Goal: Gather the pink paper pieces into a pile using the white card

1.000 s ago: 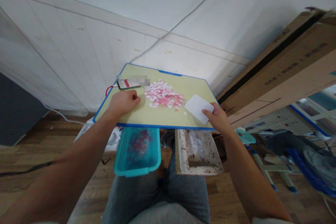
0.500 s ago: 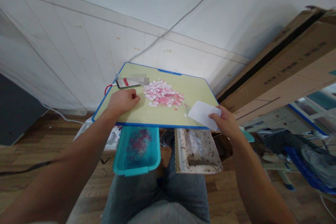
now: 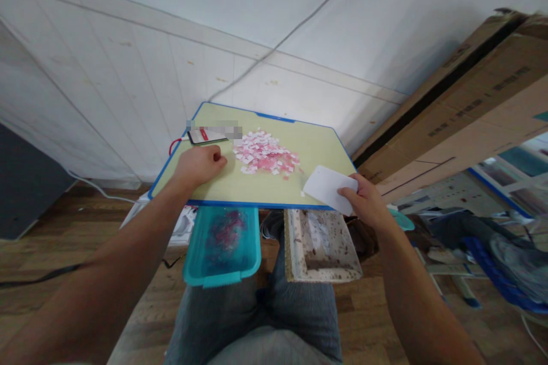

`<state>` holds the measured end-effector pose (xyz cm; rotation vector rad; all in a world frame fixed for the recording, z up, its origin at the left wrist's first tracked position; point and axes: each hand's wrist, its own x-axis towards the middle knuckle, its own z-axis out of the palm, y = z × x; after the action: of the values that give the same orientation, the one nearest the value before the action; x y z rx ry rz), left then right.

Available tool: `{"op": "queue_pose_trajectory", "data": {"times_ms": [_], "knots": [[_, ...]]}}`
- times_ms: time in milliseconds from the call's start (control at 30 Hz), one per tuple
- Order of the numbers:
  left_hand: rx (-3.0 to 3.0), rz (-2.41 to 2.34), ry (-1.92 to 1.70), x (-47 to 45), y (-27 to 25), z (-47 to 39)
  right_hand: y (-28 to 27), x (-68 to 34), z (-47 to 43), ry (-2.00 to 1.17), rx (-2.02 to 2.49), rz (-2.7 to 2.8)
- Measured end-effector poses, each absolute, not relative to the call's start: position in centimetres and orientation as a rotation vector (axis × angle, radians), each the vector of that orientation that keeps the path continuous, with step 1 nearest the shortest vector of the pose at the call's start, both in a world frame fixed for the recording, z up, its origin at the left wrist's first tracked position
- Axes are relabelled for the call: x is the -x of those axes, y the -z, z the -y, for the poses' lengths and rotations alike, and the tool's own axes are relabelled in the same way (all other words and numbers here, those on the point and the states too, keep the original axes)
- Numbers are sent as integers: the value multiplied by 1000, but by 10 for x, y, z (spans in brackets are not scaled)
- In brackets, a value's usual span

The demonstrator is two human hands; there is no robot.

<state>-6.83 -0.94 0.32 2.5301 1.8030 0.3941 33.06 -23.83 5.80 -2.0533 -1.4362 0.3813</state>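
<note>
My right hand (image 3: 365, 198) pinches a thin white card (image 3: 329, 187) with rounded corners, thumb on top, over the front right of a pale yellow-green board (image 3: 319, 145) with a blue rim. To the card's left lies a heap of small white and pink pieces (image 3: 263, 153), some loose at its edge. My left hand (image 3: 200, 164) rests on the board left of the heap, fingers curled into a fist; nothing shows in it. Just behind that fist lies a phone (image 3: 209, 136), its screen partly blurred, with a cable plugged into its left end.
Below the board's front edge sit a teal tub (image 3: 222, 274) with reddish residue and a speckled, stained white box (image 3: 326, 245). A wall (image 3: 205, 68) stands behind the board. Large cardboard boxes (image 3: 471, 97) lean at the right, near my right arm.
Hardly anything differs. The white card in my right hand has shifted slightly left, along with a small shift of the whole view. My left fist stays in place.
</note>
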Motion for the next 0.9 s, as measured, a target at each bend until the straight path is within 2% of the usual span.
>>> {"op": "queue_pose_trajectory", "data": {"times_ms": [333, 900], "knots": [[-2516, -1818, -392, 68, -5, 11, -65, -348, 254, -498, 2081, 1379], [-2534, -1803, -410, 69, -4, 11, -39, -348, 209, -408, 2056, 1376]]}}
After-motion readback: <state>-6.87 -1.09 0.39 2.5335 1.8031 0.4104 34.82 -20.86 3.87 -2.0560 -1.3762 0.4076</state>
